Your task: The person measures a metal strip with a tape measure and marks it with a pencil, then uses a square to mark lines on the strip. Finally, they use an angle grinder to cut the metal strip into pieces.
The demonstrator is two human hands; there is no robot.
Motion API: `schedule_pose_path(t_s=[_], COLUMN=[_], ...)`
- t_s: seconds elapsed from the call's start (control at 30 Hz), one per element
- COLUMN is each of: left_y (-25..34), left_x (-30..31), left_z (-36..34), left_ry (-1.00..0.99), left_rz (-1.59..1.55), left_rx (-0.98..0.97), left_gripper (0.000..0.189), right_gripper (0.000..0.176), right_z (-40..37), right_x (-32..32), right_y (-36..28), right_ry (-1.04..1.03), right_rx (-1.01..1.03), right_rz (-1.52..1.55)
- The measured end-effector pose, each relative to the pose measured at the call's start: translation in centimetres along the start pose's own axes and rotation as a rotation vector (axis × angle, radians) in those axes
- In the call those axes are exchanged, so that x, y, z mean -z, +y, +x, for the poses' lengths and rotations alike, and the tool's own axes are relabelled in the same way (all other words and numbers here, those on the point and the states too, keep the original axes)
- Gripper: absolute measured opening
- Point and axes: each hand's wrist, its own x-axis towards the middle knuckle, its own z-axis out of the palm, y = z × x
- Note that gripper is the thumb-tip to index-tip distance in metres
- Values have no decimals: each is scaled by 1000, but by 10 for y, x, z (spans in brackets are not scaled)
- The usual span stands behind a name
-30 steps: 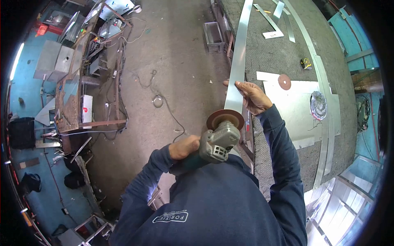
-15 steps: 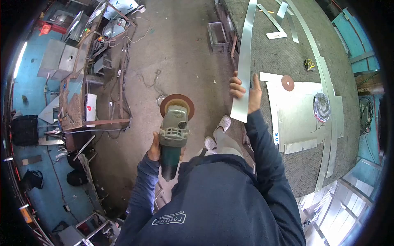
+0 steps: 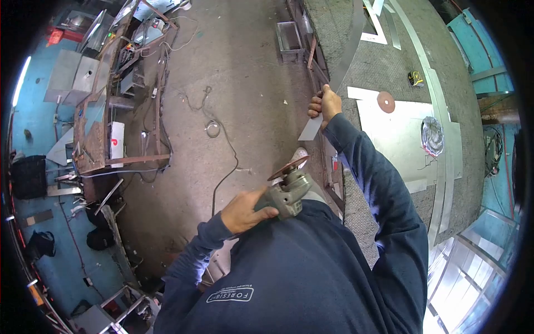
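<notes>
My left hand [image 3: 245, 211] is wrapped round an angle grinder [image 3: 287, 196], held close against my front. The grinder's reddish-brown disc [image 3: 287, 167] is tilted and points up and forward. My right hand [image 3: 326, 106] is closed round a long, thin metal strip [image 3: 349, 53] near its lower end. That strip runs forward over the edge of the workbench [image 3: 409, 64], and its short end sticks out below my fist. The grinder's disc and the strip are apart.
On the bench lie a flat metal sheet [image 3: 389, 133], a loose brown disc [image 3: 386, 102], a tape measure [image 3: 415, 78], a wrapped roll [image 3: 432, 136] and long strips. A cord [image 3: 225, 177] crosses the floor. A cluttered rusty table [image 3: 92, 142] stands at left; a metal box [image 3: 290, 42] is ahead.
The grinder has moved right and turned, so its disc now tilts beside my body. My right hand has closed into a fist round the strip, which has turned, its near end swinging left.
</notes>
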Motion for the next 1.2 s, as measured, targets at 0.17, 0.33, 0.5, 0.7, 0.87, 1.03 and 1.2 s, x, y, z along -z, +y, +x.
schedule_pose_path(t_s=[0.17,0.33,0.5,0.7,0.87,1.03,1.2], left_y=[27,16,-47,-102,-84,-79,-62], left_x=[-1,2,2,15,35,49,65], left_z=[23,31,19,12,44,93,128], left_ry=[28,90,135,415,347,182,25], left_rz=[337,325,306,-315,-393,-574,-621], left_rx=[94,75,96,261,338,457,470], left_gripper=[72,71,64,69,74,72,71], right_gripper=[29,31,32,45,36,43,54], right_z=[3,19,8,23,-61,-103,-138], right_x=[1,15,44,213,273,312,312], right_y=[-2,0,-7,-4,-7,60,131], right_ry=[30,-22,51,440,839,922,952], right_rx=[16,11,88,600,412,336,412], right_rz=[7,14,-102,-1289,-1521,-1592,-1420])
